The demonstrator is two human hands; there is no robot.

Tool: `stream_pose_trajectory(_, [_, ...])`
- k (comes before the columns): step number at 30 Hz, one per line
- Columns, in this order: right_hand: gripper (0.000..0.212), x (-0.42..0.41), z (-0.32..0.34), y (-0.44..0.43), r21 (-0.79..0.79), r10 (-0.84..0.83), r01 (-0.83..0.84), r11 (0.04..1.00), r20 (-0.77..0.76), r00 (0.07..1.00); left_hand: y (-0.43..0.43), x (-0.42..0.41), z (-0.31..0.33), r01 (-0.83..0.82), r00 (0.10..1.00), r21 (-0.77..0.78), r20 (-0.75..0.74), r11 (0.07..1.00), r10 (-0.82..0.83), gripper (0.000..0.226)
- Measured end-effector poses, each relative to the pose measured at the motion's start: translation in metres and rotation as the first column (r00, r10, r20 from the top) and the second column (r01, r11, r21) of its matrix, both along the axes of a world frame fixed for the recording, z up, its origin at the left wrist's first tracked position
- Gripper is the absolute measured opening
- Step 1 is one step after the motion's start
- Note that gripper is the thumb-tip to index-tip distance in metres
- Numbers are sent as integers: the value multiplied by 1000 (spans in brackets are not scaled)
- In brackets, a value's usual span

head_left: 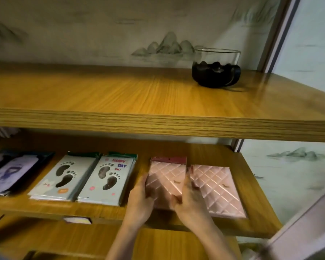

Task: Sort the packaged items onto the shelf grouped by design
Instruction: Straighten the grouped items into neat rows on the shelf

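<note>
On the middle wooden shelf [251, 184] lie flat packages in groups. A pink quilted package [165, 177] with a dark red top strip sits between my hands. My left hand [141, 197] grips its left edge and my right hand [189, 199] holds its right edge and front. A second pink quilted package [219, 186] lies just to its right, touching it. Left of these are two stacks of white packages with black footprints [66, 175] [109, 179]. Purple-and-white packages [11, 173] lie at the far left.
The upper shelf [120, 94] carries a glass bowl [216, 68] with dark contents at the back right. A lower shelf [45, 239] shows below. A small label [77, 220] sticks on the middle shelf's front edge. A pale frame post [281, 34] rises at right.
</note>
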State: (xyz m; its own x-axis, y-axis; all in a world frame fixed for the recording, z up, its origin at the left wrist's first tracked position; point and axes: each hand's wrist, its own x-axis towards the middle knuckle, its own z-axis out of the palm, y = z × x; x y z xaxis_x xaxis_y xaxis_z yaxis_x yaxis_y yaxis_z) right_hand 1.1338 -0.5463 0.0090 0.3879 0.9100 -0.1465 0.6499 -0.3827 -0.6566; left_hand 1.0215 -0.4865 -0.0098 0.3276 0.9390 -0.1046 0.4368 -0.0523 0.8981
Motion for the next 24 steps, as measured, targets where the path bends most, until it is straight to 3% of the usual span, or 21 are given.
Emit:
stream_pose_trajectory(4, [92,-12,-7,5,18,-96,96,995,36,995,4,-5,2,8,999,26,-45,1000,-7,56])
stream_pose_trajectory(9, [85,-22,-13,9,44,-164,160,986,108,981,5,-7,-1,-1,996,17,-94,1000,3,55])
stream_pose_trajectory(16, [78,-37,-16,24,139,-172,172,975,-14,985,17,-15,-7,7,982,91,-190,996,11,68])
stream_pose_trajectory(24, [60,-26,-10,17,132,-98,109,985,-90,991,19,-16,-3,58,978,104,-205,993,-36,75])
